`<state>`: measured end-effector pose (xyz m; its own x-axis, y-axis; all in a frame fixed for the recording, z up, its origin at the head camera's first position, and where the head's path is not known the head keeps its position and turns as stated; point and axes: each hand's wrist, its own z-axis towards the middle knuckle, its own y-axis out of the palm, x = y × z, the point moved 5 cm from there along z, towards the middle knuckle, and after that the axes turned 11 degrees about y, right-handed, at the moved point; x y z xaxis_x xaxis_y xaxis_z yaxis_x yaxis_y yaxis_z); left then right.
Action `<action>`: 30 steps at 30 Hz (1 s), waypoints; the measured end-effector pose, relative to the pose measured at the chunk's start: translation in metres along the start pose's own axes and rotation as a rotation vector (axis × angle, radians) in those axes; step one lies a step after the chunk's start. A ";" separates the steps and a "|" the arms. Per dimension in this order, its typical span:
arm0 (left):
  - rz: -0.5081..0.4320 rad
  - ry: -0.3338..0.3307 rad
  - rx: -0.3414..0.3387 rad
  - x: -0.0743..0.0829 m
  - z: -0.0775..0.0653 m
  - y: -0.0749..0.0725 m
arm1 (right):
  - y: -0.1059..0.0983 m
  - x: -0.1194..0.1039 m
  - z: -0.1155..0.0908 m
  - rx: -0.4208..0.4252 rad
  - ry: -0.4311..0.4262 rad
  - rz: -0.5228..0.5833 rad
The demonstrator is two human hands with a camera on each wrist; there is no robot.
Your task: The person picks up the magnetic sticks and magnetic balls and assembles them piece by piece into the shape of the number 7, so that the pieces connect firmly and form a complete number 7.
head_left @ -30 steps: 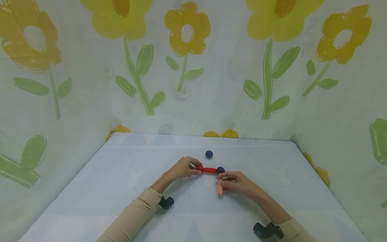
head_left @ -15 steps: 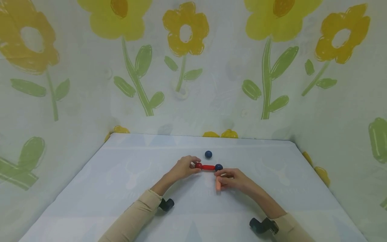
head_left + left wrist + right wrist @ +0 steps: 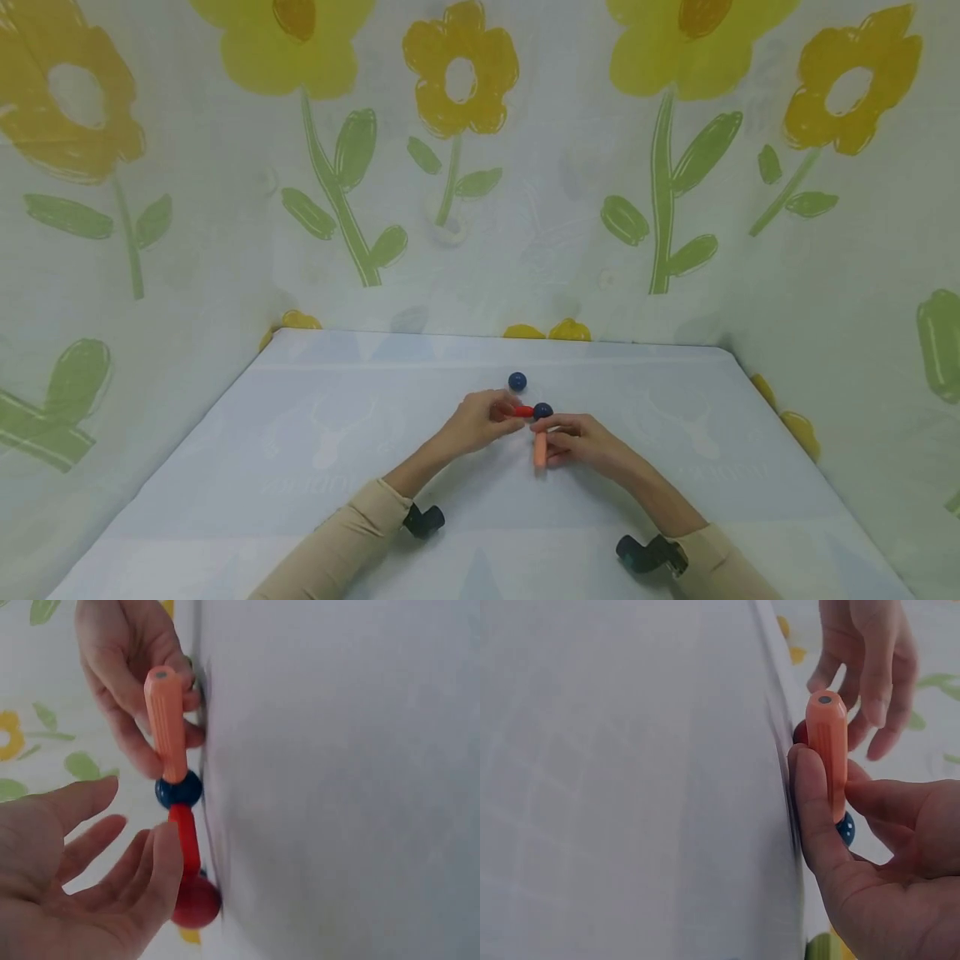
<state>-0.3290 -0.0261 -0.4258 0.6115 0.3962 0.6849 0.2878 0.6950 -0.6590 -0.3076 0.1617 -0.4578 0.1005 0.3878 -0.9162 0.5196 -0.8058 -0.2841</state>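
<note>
My right hand (image 3: pixel 592 442) pinches an orange ribbed rod (image 3: pixel 166 724), which has a small grey dot in its end. The rod's far end meets a dark blue ball (image 3: pixel 178 789) in the left wrist view. From that ball a red rod (image 3: pixel 187 840) runs to a red ball (image 3: pixel 199 906), all in a line. My left hand (image 3: pixel 480 421) is beside the red rod, its thumb and fingers spread apart and not gripping. In the head view the left fingers hide the red ball.
A second dark blue ball (image 3: pixel 517 382) lies on the white table (image 3: pixel 337 492) just beyond the joined pieces. Flower-printed cloth (image 3: pixel 525 250) stands behind the table and along its sides. Black wrist cameras (image 3: pixel 424 522) hang under both forearms.
My left hand has let go of the red ball and shifted right along the red rod. The joined pieces, and my right hand with the orange rod, have moved slightly forward and left.
</note>
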 end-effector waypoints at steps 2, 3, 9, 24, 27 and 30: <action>-0.101 -0.045 -0.050 0.000 -0.001 0.007 | 0.000 0.000 0.000 -0.001 -0.001 0.012; -0.148 -0.066 -0.072 -0.001 -0.001 0.010 | 0.000 -0.001 0.000 0.000 -0.002 0.013; -0.412 -0.166 -0.144 -0.005 -0.003 0.023 | -0.001 -0.002 -0.001 -0.006 0.009 0.046; -0.655 -0.265 -0.095 -0.011 0.000 0.038 | -0.005 -0.001 -0.003 -0.033 0.029 0.093; -0.684 -0.264 -0.087 -0.011 0.001 0.039 | -0.006 -0.001 -0.006 -0.041 0.021 0.096; -0.685 -0.268 -0.083 -0.012 0.002 0.040 | -0.008 -0.001 -0.008 -0.043 0.023 0.109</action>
<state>-0.3267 -0.0019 -0.4599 0.0766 0.0300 0.9966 0.6018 0.7956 -0.0702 -0.3047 0.1713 -0.4519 0.1774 0.3100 -0.9341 0.5404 -0.8239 -0.1708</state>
